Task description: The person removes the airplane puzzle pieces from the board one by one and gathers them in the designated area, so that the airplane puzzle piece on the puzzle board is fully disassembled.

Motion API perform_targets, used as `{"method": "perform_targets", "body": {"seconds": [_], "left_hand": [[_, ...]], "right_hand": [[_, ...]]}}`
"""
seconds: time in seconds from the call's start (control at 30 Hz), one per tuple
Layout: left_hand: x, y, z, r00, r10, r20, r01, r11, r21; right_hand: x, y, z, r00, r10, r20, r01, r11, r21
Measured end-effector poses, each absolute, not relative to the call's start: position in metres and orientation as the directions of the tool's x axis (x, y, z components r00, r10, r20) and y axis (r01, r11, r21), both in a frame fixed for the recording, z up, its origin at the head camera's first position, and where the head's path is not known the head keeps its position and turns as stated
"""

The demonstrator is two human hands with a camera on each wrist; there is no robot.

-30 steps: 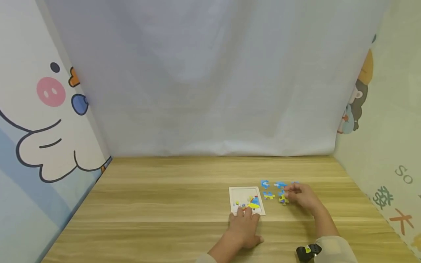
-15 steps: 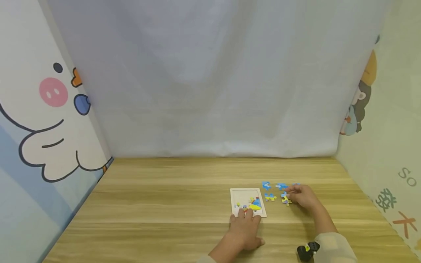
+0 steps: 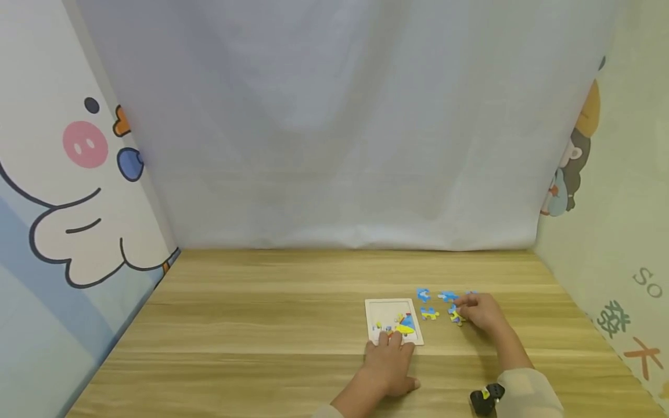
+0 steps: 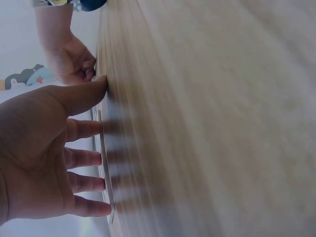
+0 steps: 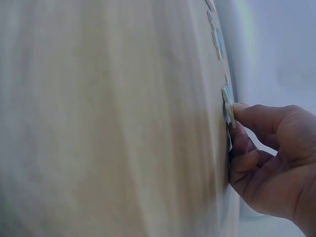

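In the head view a pale square puzzle board (image 3: 378, 309) lies on the table, partly filled with a blue, yellow and red picture. My left hand (image 3: 388, 366) rests its fingertips on the board's near edge; the left wrist view has its fingers (image 4: 83, 158) spread and straight against that edge. To the right of the board, my right hand (image 3: 483, 313) pinches a blue-and-yellow jigsaw piece (image 3: 455, 315) between thumb and fingers. Seen from the right wrist, this piece (image 5: 228, 106) stands tilted, close to the tabletop.
Several loose jigsaw pieces lie around the right hand: a blue one (image 3: 423, 294), another blue one (image 3: 446, 296), a blue-and-yellow one (image 3: 430, 313), and one partly hidden behind the hand (image 3: 471, 292). A white sheet (image 3: 334, 128) hangs behind the wooden table (image 3: 251, 325).
The piece in the right hand has turned and shifted slightly to the right. My left hand stays on the board's near edge. The whole head view has shifted a little.
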State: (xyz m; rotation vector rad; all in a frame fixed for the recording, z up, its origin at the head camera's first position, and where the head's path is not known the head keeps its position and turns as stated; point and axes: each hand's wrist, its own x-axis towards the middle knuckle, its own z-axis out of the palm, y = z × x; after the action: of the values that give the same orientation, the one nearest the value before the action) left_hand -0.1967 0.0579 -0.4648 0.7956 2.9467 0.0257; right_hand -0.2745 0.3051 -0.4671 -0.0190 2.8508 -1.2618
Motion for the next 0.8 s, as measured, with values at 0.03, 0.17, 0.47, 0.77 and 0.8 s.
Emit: {"method": "perform_targets", "body": {"seconds": [0.03,0.17,0.47,0.77,0.8], "left_hand": [[-0.197,0.058,-0.464,-0.861,0.502,-0.082,0.5,0.865,0.044],[-0.198,0.059,-0.464,-0.861,0.501,-0.084,0.498,0.865,0.056],[-0.201,0.057,-0.467,-0.856,0.508,-0.091,0.502,0.861,0.086],[-0.199,0.052,-0.466,-0.853,0.518,-0.068,0.514,0.855,0.066],[-0.199,0.052,-0.466,-0.852,0.519,-0.067,0.515,0.855,0.064]], "right_hand": [[-0.275,0.305,-0.468,-1.0,-0.018,-0.018,0.001,0.67,-0.742],[-0.274,0.306,-0.468,-1.0,-0.013,-0.023,0.009,0.651,-0.759],[-0.271,0.306,-0.467,-1.0,-0.011,-0.018,0.008,0.592,-0.806],[-0.259,0.292,-0.467,-1.0,0.02,-0.005,0.015,0.549,-0.836],[-0.258,0.29,-0.466,-1.0,0.022,-0.003,0.014,0.545,-0.838]]}}
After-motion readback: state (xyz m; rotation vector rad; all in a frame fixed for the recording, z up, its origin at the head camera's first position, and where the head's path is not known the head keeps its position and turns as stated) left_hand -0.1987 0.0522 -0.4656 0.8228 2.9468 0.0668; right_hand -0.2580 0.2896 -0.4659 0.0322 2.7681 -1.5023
